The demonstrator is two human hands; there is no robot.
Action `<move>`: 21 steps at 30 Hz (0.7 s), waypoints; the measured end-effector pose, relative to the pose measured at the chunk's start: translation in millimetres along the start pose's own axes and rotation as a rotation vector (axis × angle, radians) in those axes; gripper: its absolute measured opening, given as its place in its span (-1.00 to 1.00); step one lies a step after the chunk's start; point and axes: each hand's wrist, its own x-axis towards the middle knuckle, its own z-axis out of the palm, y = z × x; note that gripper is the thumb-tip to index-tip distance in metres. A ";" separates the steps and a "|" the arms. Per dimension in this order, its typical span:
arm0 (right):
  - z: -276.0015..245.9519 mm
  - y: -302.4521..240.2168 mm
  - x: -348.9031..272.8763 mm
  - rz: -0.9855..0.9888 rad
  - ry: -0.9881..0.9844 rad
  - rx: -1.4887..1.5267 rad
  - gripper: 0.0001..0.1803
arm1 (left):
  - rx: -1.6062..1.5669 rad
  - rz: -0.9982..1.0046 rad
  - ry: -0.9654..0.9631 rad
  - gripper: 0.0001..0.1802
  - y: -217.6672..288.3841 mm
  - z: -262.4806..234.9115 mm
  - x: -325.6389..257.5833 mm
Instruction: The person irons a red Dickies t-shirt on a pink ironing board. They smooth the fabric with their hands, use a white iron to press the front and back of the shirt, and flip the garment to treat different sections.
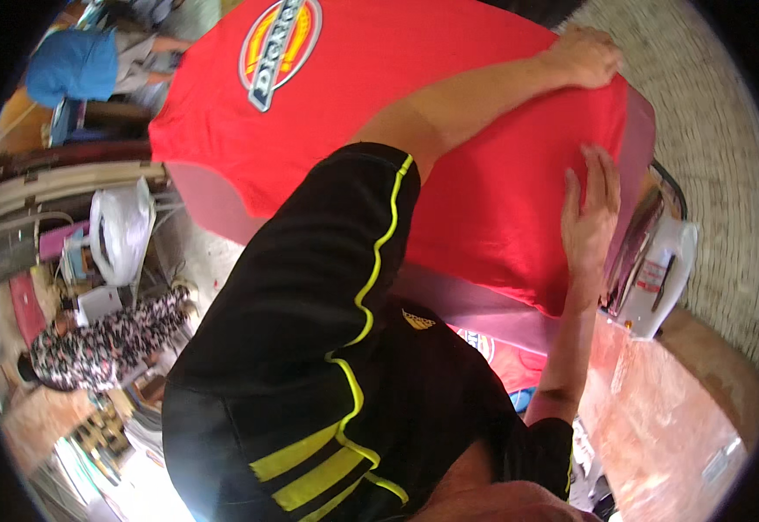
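A red T-shirt (484, 209) with a printed badge (279, 52) on it lies spread over a pink-covered board (475, 300). My left hand (584, 56) is at the shirt's far right edge, its fingers curled over the cloth there. Closer to me, my right hand (592, 204) rests at the same right side of the shirt with its fingers stretched out. Just right of my right forearm is a white clothes iron (658, 283), beside the board. Part of another red printed garment (518, 367) shows below the board, mostly hidden by my body.
A ribbed, pale cloth surface (701, 130) runs along the right. At the left are a white plastic bag (123, 230), a person in patterned clothes (105, 348) and, farther up, a person in blue (75, 68). A brownish floor (658, 409) shows lower right.
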 end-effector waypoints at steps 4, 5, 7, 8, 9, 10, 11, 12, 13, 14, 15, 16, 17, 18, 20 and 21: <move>40.0 10.7 17.7 -0.007 -0.080 -0.229 -0.41 | 0.131 0.147 0.200 -0.38 8.7 -28.5 -92.9; 42.5 13.6 17.5 0.017 -0.108 -0.264 -0.37 | 0.163 0.132 0.172 -0.33 8.6 -46.4 -123.9; 42.5 16.4 19.6 -0.005 -0.104 -0.272 -0.35 | 0.198 0.043 0.096 -0.24 3.9 -96.2 -182.3; 41.6 15.6 20.9 -0.007 -0.103 -0.261 -0.34 | 0.207 -0.036 0.041 -0.20 -0.4 -121.3 -209.9; 41.0 15.0 22.3 -0.014 -0.106 -0.253 -0.34 | 0.267 -0.138 0.030 -0.17 -5.0 -144.7 -237.6; 39.4 14.5 22.7 -0.010 -0.103 -0.243 -0.33 | 0.313 -0.231 0.019 -0.15 -11.4 -164.3 -262.9; 40.6 15.0 23.4 -0.010 -0.106 -0.224 -0.33 | 0.375 -0.324 0.039 -0.14 -18.7 -182.6 -289.2; 41.7 14.3 24.3 -0.008 -0.106 -0.204 -0.33 | 0.439 -0.414 0.058 -0.13 -27.7 -203.1 -315.0; 40.6 15.3 24.1 -0.018 -0.110 -0.203 -0.33 | 0.483 -0.517 0.120 -0.16 -39.7 -221.1 -338.6; 39.2 17.4 23.3 -0.026 -0.113 -0.206 -0.34 | 0.523 -0.617 0.185 -0.20 -52.6 -238.7 -361.2; 39.6 19.5 21.4 -0.031 -0.113 -0.200 -0.34 | 0.545 -0.673 0.249 -0.32 -67.0 -259.1 -381.5; 39.5 18.5 20.3 0.001 -0.128 -0.193 -0.35 | 0.650 -0.727 0.284 -0.42 -89.7 -272.7 -407.0; 39.2 19.3 20.2 -0.008 -0.129 -0.192 -0.36 | 0.633 -0.823 0.295 -0.40 -113.3 -285.2 -430.6; 39.3 21.7 19.6 -0.014 -0.129 -0.189 -0.36 | 0.533 -0.895 0.284 -0.38 -132.0 -303.9 -446.2; 41.6 24.3 20.9 -0.023 -0.143 -0.187 -0.36 | 0.671 -0.859 0.303 -0.35 -163.5 -324.9 -461.9; 43.3 26.3 20.9 -0.022 -0.152 -0.188 -0.36 | 0.741 -0.839 0.307 -0.33 -178.1 -334.9 -468.5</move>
